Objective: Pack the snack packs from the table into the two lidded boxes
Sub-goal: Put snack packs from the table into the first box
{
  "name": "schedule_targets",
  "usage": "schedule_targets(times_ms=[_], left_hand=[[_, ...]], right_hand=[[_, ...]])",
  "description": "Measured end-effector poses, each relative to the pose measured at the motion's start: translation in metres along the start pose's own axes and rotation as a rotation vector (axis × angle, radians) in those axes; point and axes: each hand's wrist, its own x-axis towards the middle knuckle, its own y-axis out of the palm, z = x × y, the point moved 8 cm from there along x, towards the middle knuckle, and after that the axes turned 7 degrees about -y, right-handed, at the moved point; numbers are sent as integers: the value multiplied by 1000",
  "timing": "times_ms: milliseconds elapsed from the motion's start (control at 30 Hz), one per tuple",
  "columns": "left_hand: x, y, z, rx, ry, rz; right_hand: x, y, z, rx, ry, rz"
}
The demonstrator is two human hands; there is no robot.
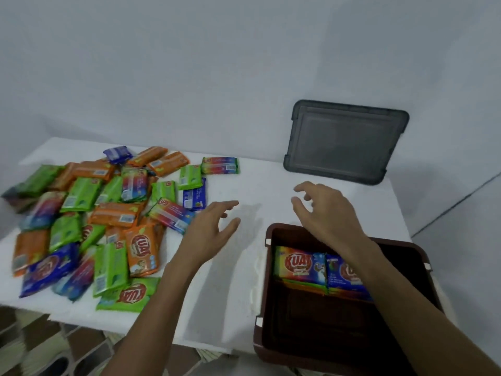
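Broadly, the white table [238, 267] carries everything: a big loose heap of snack packs [89, 221] spread over its left half, a bare strip down the middle, and the open brown box [267, 294] at the near right corner, hanging a little over the front edge. A grey lid [344, 142] leans upright against the wall at the far right; only this one box is in view. Inside the box two packs stand side by side against the far wall, a rainbow pack [296, 264] and a blue pack [343, 275], with most of the floor in front of them bare, so packing looks to be at an early stage. Both hands are empty with fingers spread and loosely curled. The left hand [208, 229] hovers over the bare strip, just right of the heap's edge, fingers aimed up and to the right; the right hand [328, 213] hangs above the far rim of the box, well apart from the heap. So the packs lie to the left of both hands, and the left hand is plainly the nearer one. The closest pack to it is a rainbow-striped pack [172, 214] lying flat, its long axis running from upper left down to lower right, its lower end almost touching the left wrist. A short sideways reach by the left hand would likely meet it across its narrow width.
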Motion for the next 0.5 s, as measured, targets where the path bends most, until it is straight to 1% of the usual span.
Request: schedule_targets(times_ms=[100, 200, 333, 400, 500], left_hand=[[35, -21, 40, 96, -134, -64], [64, -36, 79, 192, -286, -97], [88, -43, 116, 372, -477, -99], [96, -40, 126, 430, -522, -92], [108, -32, 136, 448, -563, -82]], right_hand=[[59, 43, 11, 17, -35, 85], [111, 95, 23, 35, -105, 206], [162, 157, 30, -11, -124, 369], [182, 183, 32, -39, -126, 411], [208, 213, 37, -95, -168, 439]])
